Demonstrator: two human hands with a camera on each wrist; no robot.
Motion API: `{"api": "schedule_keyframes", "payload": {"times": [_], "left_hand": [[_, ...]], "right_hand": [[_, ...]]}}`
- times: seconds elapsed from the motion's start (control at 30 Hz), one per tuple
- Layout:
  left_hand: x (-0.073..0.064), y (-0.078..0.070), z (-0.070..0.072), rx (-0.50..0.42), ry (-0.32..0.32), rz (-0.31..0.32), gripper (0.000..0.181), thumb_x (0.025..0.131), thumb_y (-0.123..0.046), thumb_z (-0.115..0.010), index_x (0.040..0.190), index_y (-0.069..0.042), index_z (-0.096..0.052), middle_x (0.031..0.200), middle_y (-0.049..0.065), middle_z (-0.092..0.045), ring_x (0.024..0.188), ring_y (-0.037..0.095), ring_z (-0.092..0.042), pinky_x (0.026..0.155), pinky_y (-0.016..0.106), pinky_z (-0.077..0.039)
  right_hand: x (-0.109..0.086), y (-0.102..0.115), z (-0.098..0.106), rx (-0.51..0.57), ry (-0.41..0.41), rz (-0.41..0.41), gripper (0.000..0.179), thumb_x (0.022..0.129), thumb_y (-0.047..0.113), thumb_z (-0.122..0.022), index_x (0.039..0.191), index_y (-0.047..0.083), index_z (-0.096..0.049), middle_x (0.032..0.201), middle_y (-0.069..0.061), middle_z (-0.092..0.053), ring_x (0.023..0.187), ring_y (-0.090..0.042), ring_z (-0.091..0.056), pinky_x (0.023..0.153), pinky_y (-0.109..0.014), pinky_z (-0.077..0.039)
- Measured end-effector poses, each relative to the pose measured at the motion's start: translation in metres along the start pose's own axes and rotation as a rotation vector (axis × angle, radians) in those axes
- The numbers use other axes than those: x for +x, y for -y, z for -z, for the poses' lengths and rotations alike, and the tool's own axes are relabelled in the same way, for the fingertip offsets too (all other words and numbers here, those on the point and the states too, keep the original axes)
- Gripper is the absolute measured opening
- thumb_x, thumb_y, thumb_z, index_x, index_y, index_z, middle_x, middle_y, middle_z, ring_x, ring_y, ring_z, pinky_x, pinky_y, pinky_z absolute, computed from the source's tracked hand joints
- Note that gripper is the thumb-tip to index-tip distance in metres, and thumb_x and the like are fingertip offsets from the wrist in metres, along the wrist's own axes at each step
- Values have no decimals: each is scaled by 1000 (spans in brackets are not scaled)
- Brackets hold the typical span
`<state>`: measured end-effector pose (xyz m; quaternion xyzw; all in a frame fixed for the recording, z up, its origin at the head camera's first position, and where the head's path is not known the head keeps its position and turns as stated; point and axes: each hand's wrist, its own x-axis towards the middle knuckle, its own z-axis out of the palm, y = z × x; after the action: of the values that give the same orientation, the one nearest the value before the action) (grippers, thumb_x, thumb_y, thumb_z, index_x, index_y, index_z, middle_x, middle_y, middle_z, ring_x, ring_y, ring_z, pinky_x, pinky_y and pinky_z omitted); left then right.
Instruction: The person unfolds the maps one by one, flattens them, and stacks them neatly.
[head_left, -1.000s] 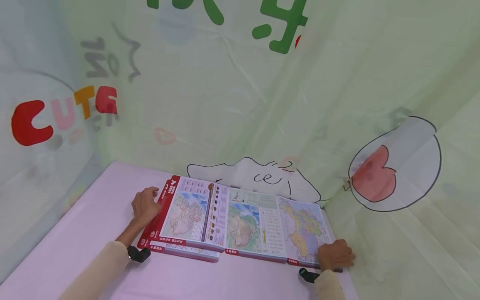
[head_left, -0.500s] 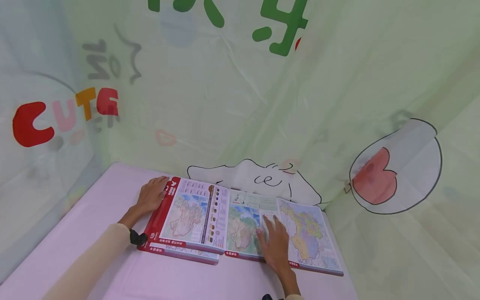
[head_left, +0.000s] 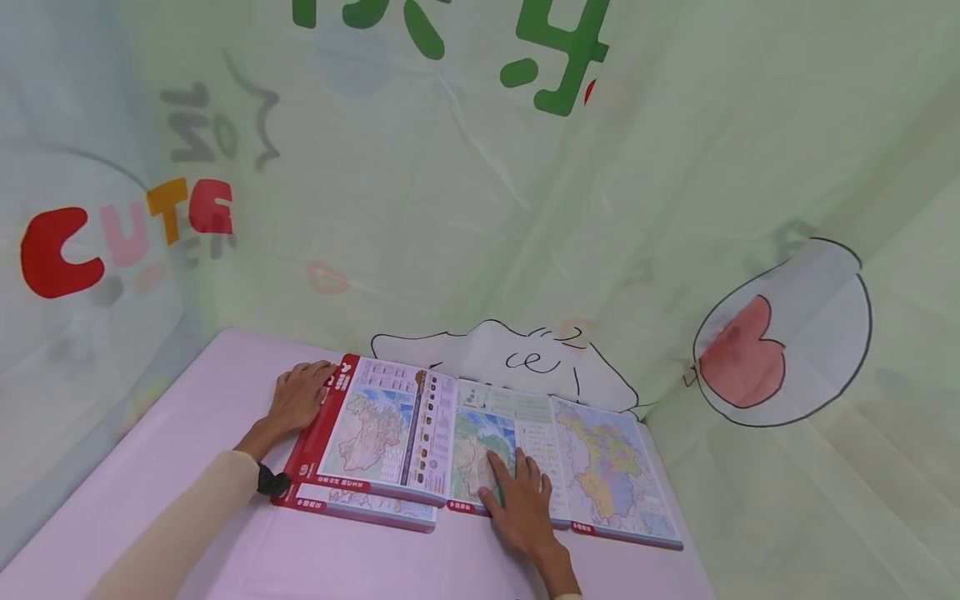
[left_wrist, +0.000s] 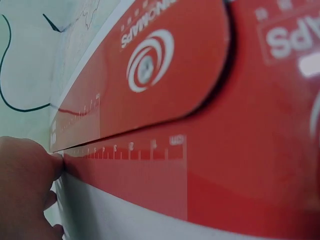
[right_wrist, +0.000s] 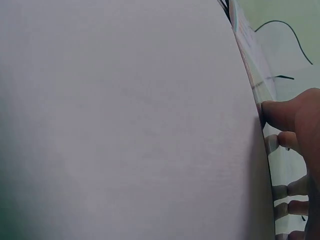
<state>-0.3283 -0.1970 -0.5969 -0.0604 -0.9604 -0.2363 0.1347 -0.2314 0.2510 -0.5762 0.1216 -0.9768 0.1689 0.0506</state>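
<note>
A folded map (head_left: 375,425) with a red left border lies across the table, its glossy panels side by side. Beneath its left part another red-bordered map layer (head_left: 360,505) sticks out at the front. My left hand (head_left: 300,395) rests at the upper left, fingers on the red border. The left wrist view shows a fingertip touching the end of the red border (left_wrist: 250,165), which bears a centimetre scale. With fingers spread and fairly straight, my right hand (head_left: 521,504) rests on the middle panel. In the right wrist view its fingertips (right_wrist: 272,112) meet the glossy surface, which mirrors them.
The pink-white table (head_left: 337,567) has its back edge against a pale green curtain (head_left: 450,208) printed with letters and drawings. Near the table's right edge lies the map's rightmost panel (head_left: 615,467).
My right hand has left the map's right corner and moved left onto the middle panel. The left hand has shifted slightly up along the red border, its fingers now stretched over it.
</note>
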Motion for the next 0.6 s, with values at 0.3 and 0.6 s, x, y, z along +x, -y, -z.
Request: {"api": "schedule_keyframes", "payload": {"times": [0.3, 0.6], "left_hand": [[-16, -3, 3, 2, -7, -8, 66, 99, -14, -66, 161, 0, -48, 165, 27, -48, 148, 54, -41, 118, 73, -36], [-38, -13, 7, -23, -3, -6, 67, 98, -12, -66, 161, 0, -48, 166, 28, -47, 150, 54, -39, 116, 73, -36]], "right_hand": [[4, 5, 9, 8, 52, -16, 67, 103, 47, -65, 163, 20, -52, 172, -33, -34, 156, -58, -30, 120, -80, -22], [3, 0, 8, 12, 70, -27, 69, 103, 47, -66, 165, 21, -50, 173, -32, -33, 156, -58, -29, 120, -80, -20]]}}
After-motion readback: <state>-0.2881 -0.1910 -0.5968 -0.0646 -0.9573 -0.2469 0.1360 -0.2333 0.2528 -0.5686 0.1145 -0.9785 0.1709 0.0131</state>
